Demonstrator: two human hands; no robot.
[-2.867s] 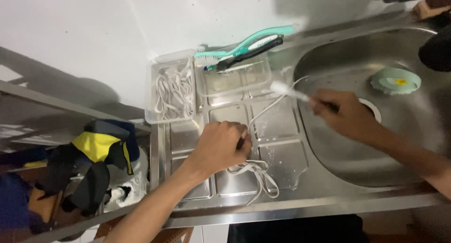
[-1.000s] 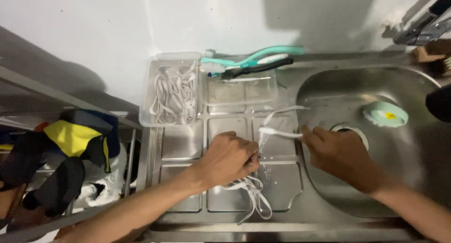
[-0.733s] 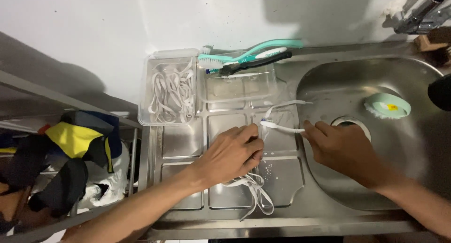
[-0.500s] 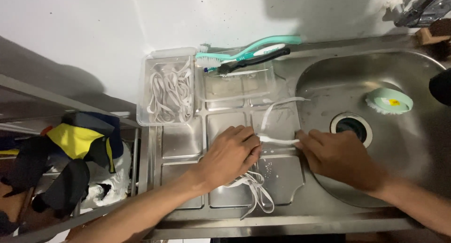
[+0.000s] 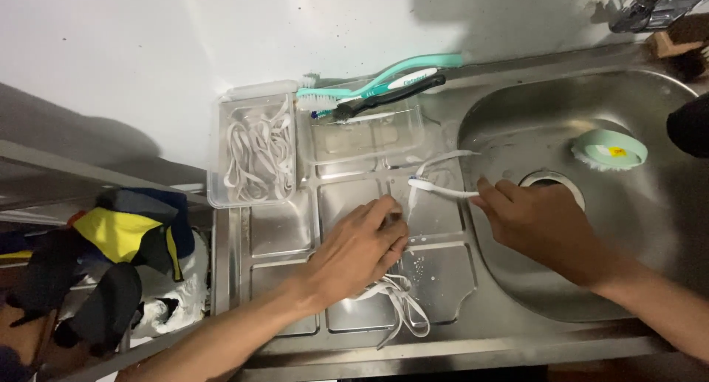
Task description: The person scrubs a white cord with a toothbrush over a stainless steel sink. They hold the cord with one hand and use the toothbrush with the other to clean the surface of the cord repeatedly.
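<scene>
- On the steel drainboard [image 5: 281,227], seen from the head camera, the left hand [image 5: 362,253] presses flat on a white lace [image 5: 402,308], pinning it; its loose loops trail toward the front edge.
- Just right, the right hand [image 5: 543,223] is closed around a white toothbrush [image 5: 436,188], bristles on the lace's stretched end.
- Judgement: keep the lace taut and use short strokes, staying clear of the sink basin [image 5: 650,227].
</scene>
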